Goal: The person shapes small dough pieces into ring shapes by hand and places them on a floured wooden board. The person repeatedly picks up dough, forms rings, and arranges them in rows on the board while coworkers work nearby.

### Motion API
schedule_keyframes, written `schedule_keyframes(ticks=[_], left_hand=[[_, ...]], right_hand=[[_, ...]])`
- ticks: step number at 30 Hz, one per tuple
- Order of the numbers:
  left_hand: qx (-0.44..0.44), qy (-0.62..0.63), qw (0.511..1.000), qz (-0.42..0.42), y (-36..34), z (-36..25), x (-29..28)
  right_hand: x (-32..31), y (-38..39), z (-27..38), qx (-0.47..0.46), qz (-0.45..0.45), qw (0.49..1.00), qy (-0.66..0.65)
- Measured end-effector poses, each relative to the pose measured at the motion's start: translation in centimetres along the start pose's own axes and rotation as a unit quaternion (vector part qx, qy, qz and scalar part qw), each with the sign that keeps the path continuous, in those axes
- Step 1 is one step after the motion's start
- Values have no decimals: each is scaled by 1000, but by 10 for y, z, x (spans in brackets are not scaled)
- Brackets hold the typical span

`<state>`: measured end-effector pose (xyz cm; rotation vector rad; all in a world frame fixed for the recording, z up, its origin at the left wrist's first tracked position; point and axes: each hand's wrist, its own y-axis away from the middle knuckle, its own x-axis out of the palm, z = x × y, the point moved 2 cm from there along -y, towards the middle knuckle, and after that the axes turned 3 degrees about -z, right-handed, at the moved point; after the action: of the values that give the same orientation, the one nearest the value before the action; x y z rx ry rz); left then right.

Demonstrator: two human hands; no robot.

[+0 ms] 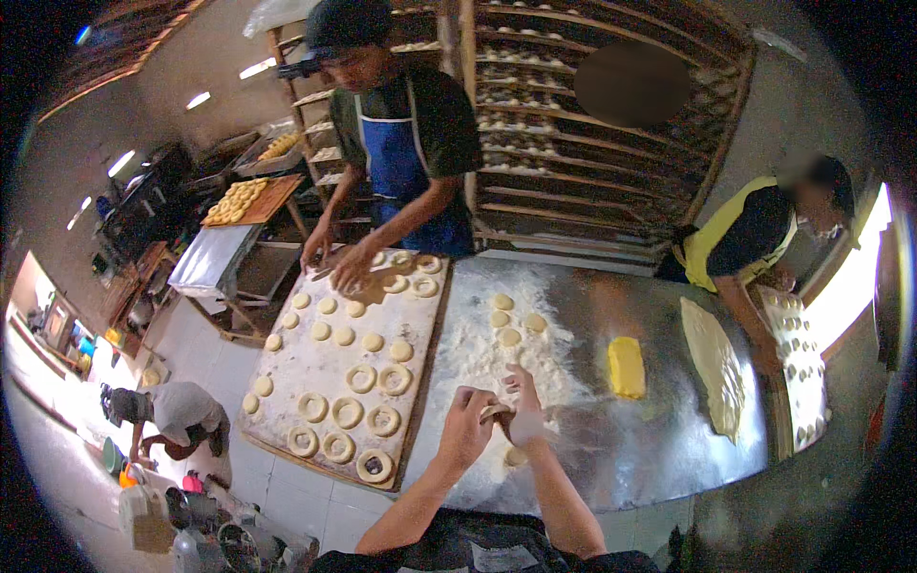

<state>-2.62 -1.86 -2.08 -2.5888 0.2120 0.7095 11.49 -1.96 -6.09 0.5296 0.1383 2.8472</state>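
Above the floured steel table, my left hand (467,427) and my right hand (523,417) come together around a small piece of dough (496,412). The left fingers are closed on one side of it, and the right hand grips the other; its exact shape is partly hidden by the fingers. Just beyond my hands, several flat dough rounds (509,337) lie in scattered white flour (473,329). Another dough round (516,456) sits close below my right hand. On my left, a wooden board (287,382) carries dough rings (348,413) and dough rounds (345,337).
A yellow block (626,368) and a dough sheet (714,368) lie to the right on the table. Across the board, a person in a blue apron (392,158) handles dough. Another person (755,229) leans over a tray (796,368) at the right. Shelving (583,191) stands behind.
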Motion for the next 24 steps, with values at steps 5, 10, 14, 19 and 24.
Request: schedule_keyframes(ticks=[5,10,14,19,24], left_hand=[[17,45,991,-125,14,24,-24],[-138,552,821,-46,28,59,-57],[-112,284,938,-161,35,82,-86],[-163,147,968,-121,32,116,-134],[-42,32,989,-139,23,138,-182]], right_hand=[[23,11,-10,18,202,975,-89],[75,12,-13,126,49,982,-134],[133,17,-21,1,236,972,23],[190,1,-46,-144,233,939,210],[232,-8,-76,-8,174,985,11]])
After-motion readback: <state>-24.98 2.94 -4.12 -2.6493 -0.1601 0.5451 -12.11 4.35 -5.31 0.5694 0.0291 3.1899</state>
